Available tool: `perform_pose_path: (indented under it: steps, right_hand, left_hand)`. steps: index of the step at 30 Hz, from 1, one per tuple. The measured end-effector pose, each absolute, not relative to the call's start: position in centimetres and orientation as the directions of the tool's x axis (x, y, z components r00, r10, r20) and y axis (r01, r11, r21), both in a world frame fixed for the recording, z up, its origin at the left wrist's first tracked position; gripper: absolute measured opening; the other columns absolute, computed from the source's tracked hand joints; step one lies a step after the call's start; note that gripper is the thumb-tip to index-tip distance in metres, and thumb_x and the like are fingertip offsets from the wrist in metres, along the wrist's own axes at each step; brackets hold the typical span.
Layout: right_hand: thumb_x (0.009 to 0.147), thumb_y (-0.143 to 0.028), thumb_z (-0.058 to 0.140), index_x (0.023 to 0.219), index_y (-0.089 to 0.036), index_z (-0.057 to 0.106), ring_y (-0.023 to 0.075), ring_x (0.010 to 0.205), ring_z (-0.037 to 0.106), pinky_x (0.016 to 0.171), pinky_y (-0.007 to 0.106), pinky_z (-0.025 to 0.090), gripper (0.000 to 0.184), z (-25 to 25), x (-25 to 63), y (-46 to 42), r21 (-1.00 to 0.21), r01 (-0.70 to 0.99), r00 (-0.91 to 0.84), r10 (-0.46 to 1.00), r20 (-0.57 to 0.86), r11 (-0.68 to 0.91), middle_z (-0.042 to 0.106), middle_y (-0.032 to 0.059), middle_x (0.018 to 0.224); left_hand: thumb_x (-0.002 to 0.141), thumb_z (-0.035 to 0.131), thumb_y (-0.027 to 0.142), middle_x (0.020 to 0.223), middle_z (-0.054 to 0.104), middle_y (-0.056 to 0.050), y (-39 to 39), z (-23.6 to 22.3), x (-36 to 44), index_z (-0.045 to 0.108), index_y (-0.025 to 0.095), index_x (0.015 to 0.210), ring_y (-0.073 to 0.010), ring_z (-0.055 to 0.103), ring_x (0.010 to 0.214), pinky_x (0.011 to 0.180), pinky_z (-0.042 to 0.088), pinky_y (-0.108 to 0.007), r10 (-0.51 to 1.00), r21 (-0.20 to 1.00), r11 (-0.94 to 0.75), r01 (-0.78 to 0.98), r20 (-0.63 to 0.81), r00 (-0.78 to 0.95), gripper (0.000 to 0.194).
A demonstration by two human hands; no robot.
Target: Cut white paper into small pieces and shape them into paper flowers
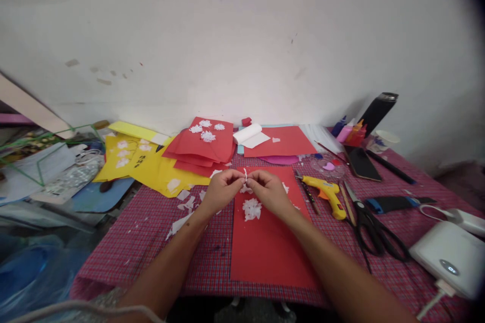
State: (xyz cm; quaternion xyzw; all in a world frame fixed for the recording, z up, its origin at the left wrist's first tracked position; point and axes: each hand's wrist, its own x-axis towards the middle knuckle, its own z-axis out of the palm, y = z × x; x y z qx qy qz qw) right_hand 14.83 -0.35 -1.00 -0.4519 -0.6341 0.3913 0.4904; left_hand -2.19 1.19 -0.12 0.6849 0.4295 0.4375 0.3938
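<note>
My left hand point(228, 186) and my right hand point(267, 189) meet over the upper part of a red paper sheet point(273, 257). Thumbs and fingertips of both pinch a small piece of white paper point(245, 174), which looks thin and twisted and pokes up between them. Just below the hands, a crumpled white paper flower point(252, 209) lies on the red sheet. Part of another white piece shows behind the fingertips. Torn white paper scraps point(185, 204) are scattered left of the sheet.
Right of the sheet lie a yellow glue gun point(328, 194), black scissors point(377, 234), a phone point(361, 162) and a white power bank point(449, 257). Behind are a paper roll point(248, 133) and red sheets with white flowers point(207, 136). Yellow papers point(151, 166) lie left. A black flask point(379, 111) stands near the wall.
</note>
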Motion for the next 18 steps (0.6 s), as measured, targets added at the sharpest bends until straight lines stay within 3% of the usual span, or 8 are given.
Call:
perform_pose_path:
  steps: [18]
  right_hand:
    - [0.086,-0.031,0.058,0.080,-0.019,0.068,0.0122,0.060,0.053,0.054,0.022,0.040,0.017,-0.73,14.72,-0.35,-0.953,0.191,-0.116,0.970,0.214,0.233,0.064,-0.0001,0.071]
  left_hand:
    - [0.083,0.061,0.029,0.077,0.067,-0.002,1.17,-0.20,-2.17,0.068,0.016,0.081,-0.0132,0.060,0.071,0.066,0.046,-0.023,0.933,0.920,-0.322,0.225,0.267,0.240,0.015]
